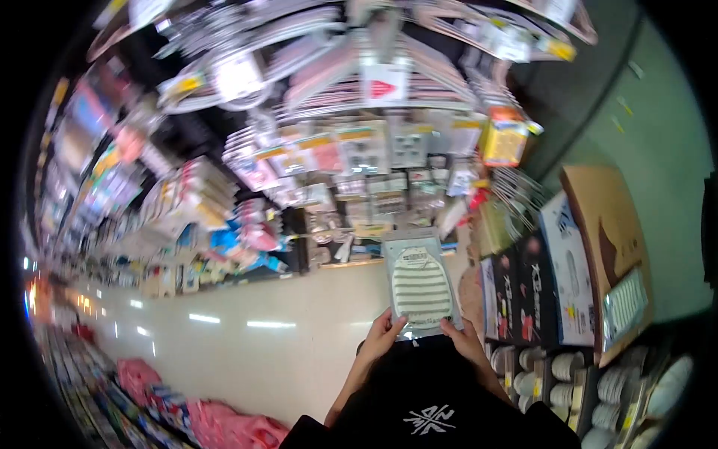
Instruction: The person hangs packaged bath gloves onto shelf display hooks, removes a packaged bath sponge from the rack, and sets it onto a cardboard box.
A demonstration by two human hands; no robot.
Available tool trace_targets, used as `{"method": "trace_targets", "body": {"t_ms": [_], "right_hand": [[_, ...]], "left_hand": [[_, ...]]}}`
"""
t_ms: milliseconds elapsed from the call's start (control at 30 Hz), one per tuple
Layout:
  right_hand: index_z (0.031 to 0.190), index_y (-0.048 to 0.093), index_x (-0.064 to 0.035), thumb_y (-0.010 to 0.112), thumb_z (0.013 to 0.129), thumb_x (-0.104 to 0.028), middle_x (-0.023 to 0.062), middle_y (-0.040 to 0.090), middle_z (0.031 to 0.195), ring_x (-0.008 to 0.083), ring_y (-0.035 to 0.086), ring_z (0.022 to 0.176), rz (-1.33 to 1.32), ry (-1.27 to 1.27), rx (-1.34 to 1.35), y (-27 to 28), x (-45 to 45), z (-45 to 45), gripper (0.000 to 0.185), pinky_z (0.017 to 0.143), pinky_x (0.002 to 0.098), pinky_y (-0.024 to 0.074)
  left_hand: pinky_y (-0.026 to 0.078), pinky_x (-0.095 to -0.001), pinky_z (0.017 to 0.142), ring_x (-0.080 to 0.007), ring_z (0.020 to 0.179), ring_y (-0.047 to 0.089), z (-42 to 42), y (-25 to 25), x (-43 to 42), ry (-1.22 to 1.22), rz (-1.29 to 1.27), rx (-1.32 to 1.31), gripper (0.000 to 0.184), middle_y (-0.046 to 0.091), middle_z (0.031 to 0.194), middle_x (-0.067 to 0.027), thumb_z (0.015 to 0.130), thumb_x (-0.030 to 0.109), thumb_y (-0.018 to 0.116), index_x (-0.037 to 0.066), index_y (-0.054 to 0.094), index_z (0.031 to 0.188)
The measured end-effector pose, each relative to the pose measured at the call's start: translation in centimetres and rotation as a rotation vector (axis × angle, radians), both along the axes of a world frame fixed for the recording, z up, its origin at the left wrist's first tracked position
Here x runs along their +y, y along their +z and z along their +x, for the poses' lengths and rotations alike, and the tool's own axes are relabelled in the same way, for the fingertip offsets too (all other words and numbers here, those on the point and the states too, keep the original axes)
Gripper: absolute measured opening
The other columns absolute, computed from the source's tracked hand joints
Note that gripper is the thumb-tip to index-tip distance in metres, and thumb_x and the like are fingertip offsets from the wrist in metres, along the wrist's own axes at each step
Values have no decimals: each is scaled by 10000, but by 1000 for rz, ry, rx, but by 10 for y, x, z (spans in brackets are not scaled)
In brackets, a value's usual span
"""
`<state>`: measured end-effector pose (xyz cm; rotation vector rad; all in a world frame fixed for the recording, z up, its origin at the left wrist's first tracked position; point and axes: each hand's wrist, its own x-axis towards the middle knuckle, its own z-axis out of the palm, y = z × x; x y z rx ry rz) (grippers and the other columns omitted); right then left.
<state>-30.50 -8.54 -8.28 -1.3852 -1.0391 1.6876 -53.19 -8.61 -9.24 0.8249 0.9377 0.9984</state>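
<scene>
In front of my body I hold a clear plastic packet [422,280] with a rounded, cream-and-grey striped pad inside. What kind of item the pad is, I cannot tell. The packet tilts away from me, its top edge pointing at the shelves. My left hand [384,334] grips the lower left corner, thumb on the front face. At the lower right corner my right hand [465,340] does the same. The fingers behind the packet are hidden.
Clothes hangers [374,82] fill the display ahead, above small hanging packets [363,153]. To the right stand boxes [535,292], a large cardboard box [609,217] with another striped packet [624,307], and stacked dishes [565,367]. Pink goods [224,423] lie at lower left beside the shiny floor [299,337].
</scene>
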Motion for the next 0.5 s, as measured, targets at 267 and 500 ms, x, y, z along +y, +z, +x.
{"method": "trace_targets", "body": {"t_ms": [267, 500], "right_hand": [[1151, 612, 19, 644, 913, -134, 34, 650, 1005, 111, 588, 912, 28, 338, 72, -15, 48, -98, 285, 815, 250, 470], [1143, 601, 26, 652, 901, -130, 60, 659, 994, 126, 594, 898, 104, 564, 71, -13, 69, -144, 293, 816, 271, 482]], "left_hand": [[466, -283, 888, -121, 1012, 556, -82, -16, -40, 379, 65, 210, 409, 612, 1149, -82, 993, 222, 526, -25, 471, 1314], [475, -306, 857, -159, 965, 587, -96, -10, -64, 694, 43, 310, 357, 651, 1073, -121, 980, 214, 540, -31, 509, 1237]]}}
